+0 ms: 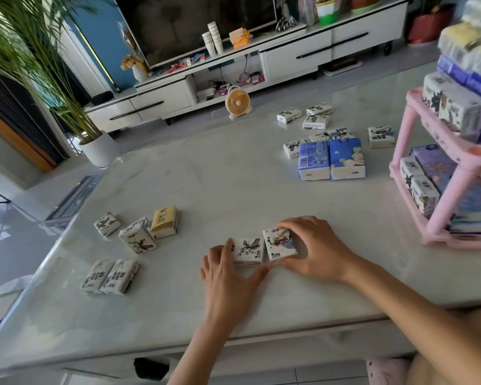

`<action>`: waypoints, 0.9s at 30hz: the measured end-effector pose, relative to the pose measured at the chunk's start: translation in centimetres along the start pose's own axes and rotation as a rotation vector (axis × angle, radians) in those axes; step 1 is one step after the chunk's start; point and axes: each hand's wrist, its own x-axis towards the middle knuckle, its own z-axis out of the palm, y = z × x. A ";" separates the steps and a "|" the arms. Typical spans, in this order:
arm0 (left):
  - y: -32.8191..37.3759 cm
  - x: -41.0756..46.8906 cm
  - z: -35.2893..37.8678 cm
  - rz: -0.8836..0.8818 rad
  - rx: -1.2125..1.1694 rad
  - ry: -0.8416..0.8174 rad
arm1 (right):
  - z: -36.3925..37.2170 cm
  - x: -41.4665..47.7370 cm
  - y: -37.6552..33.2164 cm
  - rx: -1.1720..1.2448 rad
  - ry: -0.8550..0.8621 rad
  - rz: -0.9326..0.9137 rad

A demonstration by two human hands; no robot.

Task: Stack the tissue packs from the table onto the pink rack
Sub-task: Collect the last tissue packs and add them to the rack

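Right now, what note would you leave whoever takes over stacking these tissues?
Left hand grips a small white ink-print tissue pack; right hand grips the white flower-print tissue pack beside it, both on the pale glossy table.
Done: pink plastic rack holds packs on two shelves.
To do: these two, the near-left cluster with a yellow tissue pack, the far group with two blue tissue packs.

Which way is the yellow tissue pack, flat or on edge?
Flat: the yellow tissue pack rests on the table, broad printed face up, its narrow white side showing below.
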 end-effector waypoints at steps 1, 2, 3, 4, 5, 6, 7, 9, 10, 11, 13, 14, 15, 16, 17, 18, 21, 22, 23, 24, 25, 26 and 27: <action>0.1 0.1 0.2 -0.001 0.005 -0.013 | -0.1 -0.2 0.0 0.019 -0.011 0.004; 0.2 0.4 0.3 -0.001 0.000 -0.023 | -0.3 -0.4 0.1 0.042 -0.017 0.009; 0.2 0.6 0.3 -0.002 -0.013 -0.038 | -0.4 -0.6 0.1 0.067 -0.023 0.015; 0.2 0.9 0.3 0.000 -0.027 -0.062 | -0.6 -0.9 0.2 0.091 -0.025 0.019; 0.3 1.1 0.2 0.008 -0.038 -0.092 | -0.9 -1.2 0.2 0.111 -0.027 0.027; 0.2 1.4 0.2 0.018 -0.048 -0.119 | -1.2 -1.5 0.3 0.126 -0.031 0.039; 0.2 1.5 0.1 0.029 -0.068 -0.146 | -1.5 -1.8 0.3 0.135 -0.039 0.054; 0.3 1.4 -0.4 0.074 -0.148 -0.208 | -2.2 -2.4 0.3 0.139 -0.060 0.077; 0.4 1.1 -0.8 0.114 -0.194 -0.238 | -2.6 -2.7 0.2 0.154 -0.068 0.082; 0.7 0.7 -1.2 0.158 -0.233 -0.269 | -3.1 -3.0 0.0 0.186 -0.072 0.085; 1.3 0.1 -2.2 0.255 -0.266 -0.296 | -4.4 -3.7 -0.6 0.269 -0.063 0.074; 1.7 -0.1 -2.9 0.306 -0.271 -0.288 | -5.3 -4.0 -1.0 0.305 -0.051 0.057; 2.2 -0.2 -3.8 0.350 -0.274 -0.273 | -6.4 -4.4 -1.5 0.326 -0.037 0.037; 2.8 -0.2 -4.7 0.387 -0.273 -0.262 | -7.5 -4.8 -2.0 0.336 -0.022 0.015; 3.6 -0.3 -5.7 0.422 -0.270 -0.259 | -8.7 -5.2 -2.5 0.338 -0.009 -0.003; 4.4 -0.5 -6.7 0.454 -0.268 -0.258 | -9.9 -5.6 -3.2 0.334 0.000 -0.016; 7.2 -0.9 -9.9 0.535 -0.277 -0.259 | -13.6 -6.9 -4.9 0.290 0.018 -0.057; 8.1 -1.0 -10.9 0.560 -0.278 -0.255 | -14.9 -7.3 -5.4 0.266 0.027 -0.075; 9.0 -1.0 -11.8 0.588 -0.278 -0.246 | -16.1 -7.7 -5.9 0.231 0.042 -0.094; 9.8 -0.8 -12.6 0.620 -0.283 -0.233 | -17.4 -8.1 -6.4 0.174 0.062 -0.116; 10.7 -0.6 -13.3 0.654 -0.296 -0.221 | -18.7 -8.5 -6.7 0.104 0.087 -0.141; 11.8 -0.3 -13.9 0.684 -0.319 -0.213 | -20.0 -8.7 -6.9 0.043 0.113 -0.162; 13.0 0.2 -14.3 0.705 -0.357 -0.214 | -21.4 -8.9 -7.0 -0.001 0.138 -0.171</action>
